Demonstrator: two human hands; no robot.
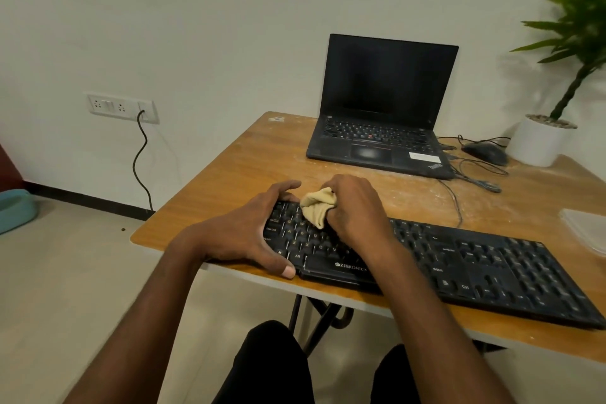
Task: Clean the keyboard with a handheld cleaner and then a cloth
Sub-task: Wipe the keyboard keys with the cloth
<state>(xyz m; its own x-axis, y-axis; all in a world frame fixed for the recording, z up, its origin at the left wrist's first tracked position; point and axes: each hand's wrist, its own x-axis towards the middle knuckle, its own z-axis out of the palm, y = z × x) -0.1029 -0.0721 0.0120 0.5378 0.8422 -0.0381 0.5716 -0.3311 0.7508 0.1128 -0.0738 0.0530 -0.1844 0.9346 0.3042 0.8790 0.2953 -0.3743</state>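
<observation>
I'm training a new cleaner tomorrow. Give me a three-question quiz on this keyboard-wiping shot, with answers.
1. True or false: the right hand grips a bunched cloth against the keyboard.
2. What does the left hand do? A) lifts the laptop B) grips the keyboard's left end C) holds the mouse
3. Fill in: the cloth is over the keyboard's ____ end.

Key: 1 true; 2 B; 3 left. The laptop and mouse lie untouched at the back of the table.
</observation>
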